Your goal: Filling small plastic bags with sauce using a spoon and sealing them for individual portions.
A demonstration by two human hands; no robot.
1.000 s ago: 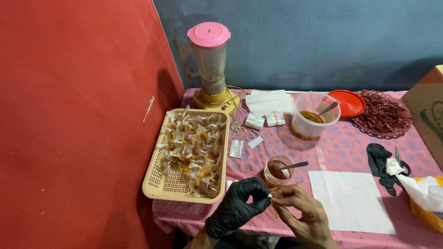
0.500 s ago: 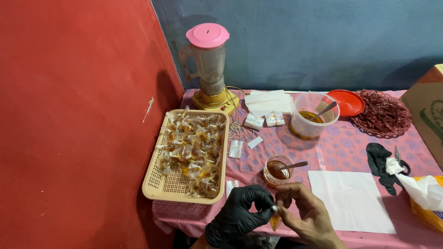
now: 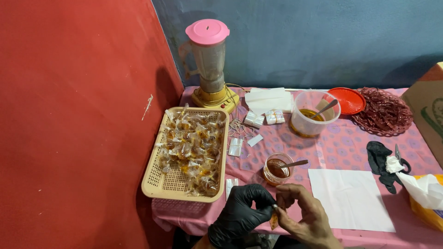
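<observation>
At the bottom centre, the gloved left hand point(image 3: 240, 214) and bare right hand point(image 3: 302, 214) pinch one small sauce packet point(image 3: 274, 220) between their fingers, below the jar point(image 3: 278, 168) on the counter point(image 3: 341, 147).

The cardboard box point(image 3: 429, 110) at the table's right edge was cut off by the frame, as was the yellow bag point(image 3: 427, 213). Fingers hid most of the small packet point(image 3: 274, 220).

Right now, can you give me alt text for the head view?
A black-gloved left hand and bare right hand pinch a small filled plastic packet at the near edge of a pink-clothed table. Beyond sit a cream basket of packets, a sauce jar and a pink-lidded blender.
</observation>
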